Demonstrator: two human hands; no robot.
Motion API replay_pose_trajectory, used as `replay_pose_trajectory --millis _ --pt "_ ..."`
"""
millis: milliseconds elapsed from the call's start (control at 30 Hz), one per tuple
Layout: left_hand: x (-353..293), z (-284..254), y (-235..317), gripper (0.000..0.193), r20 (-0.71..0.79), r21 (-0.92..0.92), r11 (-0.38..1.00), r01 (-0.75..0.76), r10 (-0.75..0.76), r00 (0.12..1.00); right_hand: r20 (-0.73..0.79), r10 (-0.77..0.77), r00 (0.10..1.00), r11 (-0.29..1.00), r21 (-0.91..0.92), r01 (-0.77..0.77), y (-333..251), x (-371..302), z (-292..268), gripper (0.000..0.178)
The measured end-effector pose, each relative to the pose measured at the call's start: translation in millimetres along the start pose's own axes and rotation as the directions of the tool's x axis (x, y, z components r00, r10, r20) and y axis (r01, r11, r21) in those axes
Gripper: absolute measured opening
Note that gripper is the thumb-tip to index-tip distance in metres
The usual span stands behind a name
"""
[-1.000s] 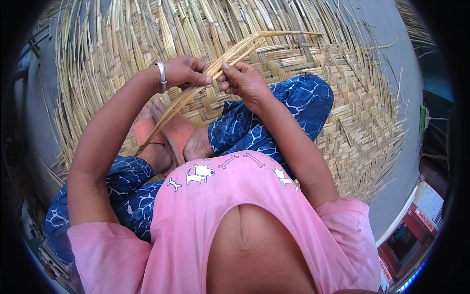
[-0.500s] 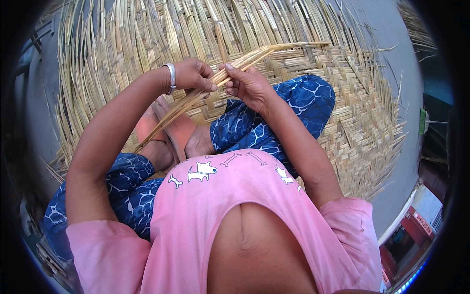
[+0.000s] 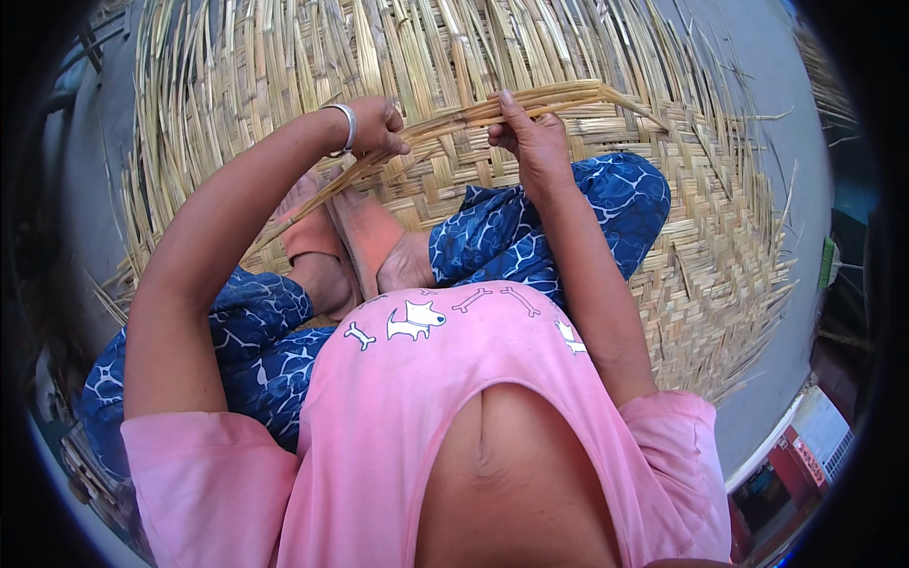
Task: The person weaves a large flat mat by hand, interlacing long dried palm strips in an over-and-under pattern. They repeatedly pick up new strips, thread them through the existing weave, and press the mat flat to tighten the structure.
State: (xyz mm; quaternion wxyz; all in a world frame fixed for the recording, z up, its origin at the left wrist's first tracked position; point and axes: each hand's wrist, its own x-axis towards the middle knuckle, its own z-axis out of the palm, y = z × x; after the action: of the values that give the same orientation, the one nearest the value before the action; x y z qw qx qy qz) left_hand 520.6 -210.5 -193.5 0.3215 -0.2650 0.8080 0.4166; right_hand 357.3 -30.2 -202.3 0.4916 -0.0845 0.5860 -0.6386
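Observation:
A long bundle of tan split reed strips (image 3: 445, 121) stretches between my two hands above a woven mat. My left hand (image 3: 379, 127), with a silver bangle (image 3: 345, 129) at the wrist, is closed around the bundle's left part. Toward its right end, my right hand (image 3: 532, 142) pinches the strips between thumb and fingers. Past that hand the bundle bends sharply downward to the right. Its other end trails down over my feet (image 3: 355, 232). The mat (image 3: 701, 256) is tightly plaited on the right, with long loose strip ends at the far side.
My crossed legs in blue patterned trousers (image 3: 606, 204) rest on the mat. Grey floor (image 3: 800, 189) surrounds it. Dry stalks lie at the upper right, near a green-bristled brush (image 3: 828, 262). A red and white object (image 3: 805, 445) stands at the lower right.
My hands have drawn apart along the strips. The right hand has moved right and slightly up, the left a little up, and the bundle now lies straighter between them.

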Motion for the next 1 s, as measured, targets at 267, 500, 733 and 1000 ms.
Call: replay_pose_trajectory --millis 267,500,733,1000 --pt "-20.6 -15.1 -24.4 0.025 -0.051 0.225 0.972 0.07 -0.06 0.997 -0.039 -0.084 0.996 0.994 0.059 0.087 -10.6 8.9 -10.5 0.025" --pt "-40.2 -41.8 -65.5 0.022 -0.133 0.289 0.927 0.241 -0.21 0.968 -0.023 -0.046 0.999 0.992 0.118 0.048 -11.0 16.9 -13.4 0.024" --pt "-64.3 -66.1 -95.3 0.024 -0.264 0.433 0.858 0.276 -0.171 0.949 -0.05 0.021 0.999 0.984 0.179 -0.012 -7.3 25.4 -11.8 0.023" --pt "-76.2 -86.1 -106.9 0.024 -0.376 0.395 0.814 0.426 -0.279 0.883 -0.073 -0.002 0.997 0.977 0.211 0.018 -8.5 17.2 -12.4 0.025"
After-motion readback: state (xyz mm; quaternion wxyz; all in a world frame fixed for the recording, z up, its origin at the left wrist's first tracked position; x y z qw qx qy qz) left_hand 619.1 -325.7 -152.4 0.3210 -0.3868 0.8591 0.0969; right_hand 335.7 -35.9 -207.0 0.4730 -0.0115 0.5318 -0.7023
